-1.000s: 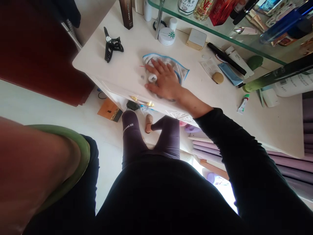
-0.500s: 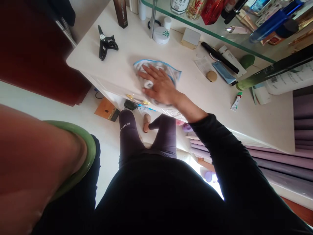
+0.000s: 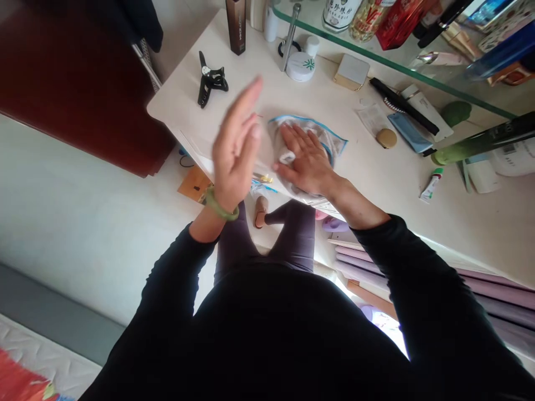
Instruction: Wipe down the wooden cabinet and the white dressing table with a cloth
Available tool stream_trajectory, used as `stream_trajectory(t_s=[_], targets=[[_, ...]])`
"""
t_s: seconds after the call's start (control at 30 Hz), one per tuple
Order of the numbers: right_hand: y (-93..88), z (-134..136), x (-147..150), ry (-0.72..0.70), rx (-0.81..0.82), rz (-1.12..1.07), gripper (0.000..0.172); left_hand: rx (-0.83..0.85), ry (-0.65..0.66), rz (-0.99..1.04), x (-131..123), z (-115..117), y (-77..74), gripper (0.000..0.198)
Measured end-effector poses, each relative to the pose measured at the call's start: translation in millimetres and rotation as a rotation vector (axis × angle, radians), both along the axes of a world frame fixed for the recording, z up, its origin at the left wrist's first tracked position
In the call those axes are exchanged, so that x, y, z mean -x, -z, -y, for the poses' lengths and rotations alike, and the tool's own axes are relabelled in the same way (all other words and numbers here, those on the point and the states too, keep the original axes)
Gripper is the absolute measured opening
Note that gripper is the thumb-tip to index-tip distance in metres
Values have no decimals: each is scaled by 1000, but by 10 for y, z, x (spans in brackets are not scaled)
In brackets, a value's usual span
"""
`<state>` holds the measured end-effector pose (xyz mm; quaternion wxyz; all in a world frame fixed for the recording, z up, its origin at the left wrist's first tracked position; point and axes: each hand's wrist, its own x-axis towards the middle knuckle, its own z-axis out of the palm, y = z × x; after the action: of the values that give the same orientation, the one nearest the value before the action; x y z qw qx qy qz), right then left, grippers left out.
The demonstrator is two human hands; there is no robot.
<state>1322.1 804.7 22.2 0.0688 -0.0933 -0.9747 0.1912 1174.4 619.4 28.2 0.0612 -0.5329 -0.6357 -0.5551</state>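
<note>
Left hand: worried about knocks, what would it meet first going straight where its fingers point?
The left hand would probably meet the white bottle at the back; depth is unclear.

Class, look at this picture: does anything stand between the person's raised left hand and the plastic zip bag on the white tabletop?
Nothing visible does: only white tabletop lies between the blurred left hand and the plastic zip bag. The right hand rests on top of the bag.

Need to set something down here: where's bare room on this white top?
Bare tabletop lies right of the right hand, between the zip bag, a round tan pad and a tube. A second patch lies between the black claw clip and the bag. It is crowded along the glass shelf.
</note>
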Motion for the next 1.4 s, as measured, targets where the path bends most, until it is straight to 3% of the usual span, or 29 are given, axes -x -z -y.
stream_trajectory(t_s=[0.1,0.17,0.23,0.33,0.4,0.5,0.57,0.63,0.73,0.8,0.87,0.97,1.03,1.13,1.17,1.3,1.4], targets=[[-114,-12,275,-26,165,-43,96,84,33,28,134,-151,324,63],[-156,-152,260,45,221,-142,87,184,26,-15,176,-175,486,67],[-139,-354,145,148,184,-225,81,218,19,-71,138,-148,556,63],[-52,-597,-60,199,124,-218,74,231,25,-142,-21,-110,526,37],[-17,-651,-160,213,133,-211,54,248,51,-152,-103,-107,472,23],[-65,-622,-245,321,194,-277,23,210,61,-68,-76,-85,392,27],[-146,-568,-271,417,386,-335,21,141,12,33,23,-42,338,32],[-240,-485,-302,470,706,-381,31,81,-49,139,112,18,274,41],[-382,-306,-439,393,1066,-342,43,75,-45,287,76,125,170,51],[-473,-205,-630,288,1108,-245,49,120,59,413,-91,201,117,54],[-558,-171,-882,224,1062,-171,52,194,273,580,-325,267,89,54],[-658,-207,-1225,246,958,-199,56,316,644,772,-663,299,64,50],[-699,-196,-1321,256,893,-256,59,305,717,783,-829,251,38,49],[-722,-50,-1234,210,873,-273,56,152,633,712,-991,111,5,81],[-726,15,-1171,207,909,-273,54,105,607,690,-1025,70,10,83],[-795,175,-948,397,1121,-501,30,58,454,637,-1048,71,161,41],[-861,183,-779,545,1064,-782,19,137,294,550,-945,230,306,32]])
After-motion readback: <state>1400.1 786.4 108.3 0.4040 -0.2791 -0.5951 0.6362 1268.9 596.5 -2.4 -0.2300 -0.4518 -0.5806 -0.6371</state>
